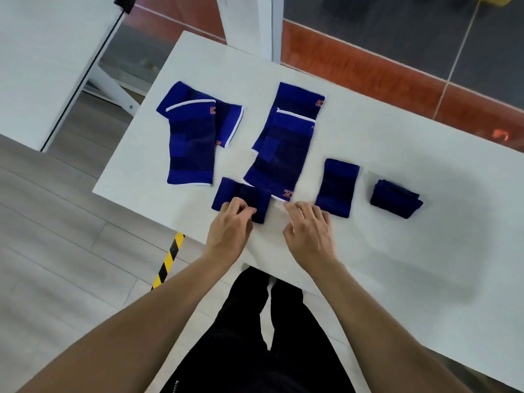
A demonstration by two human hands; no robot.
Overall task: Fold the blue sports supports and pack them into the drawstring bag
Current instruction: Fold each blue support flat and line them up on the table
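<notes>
Several blue sports supports lie on a white table. A small blue support sits near the table's front edge, and my left hand pinches its near edge. My right hand hovers with fingers spread, fingertips at the white-trimmed bottom edge of a long support. Another long pair lies overlapped at the left. A flat short support and a folded dark one rest to the right. No drawstring bag is in view.
The table's left corner is close to the left pair of supports. A yellow-black striped tape marks the floor below the table edge. A white board stand is at the upper left. My dark trousers are below.
</notes>
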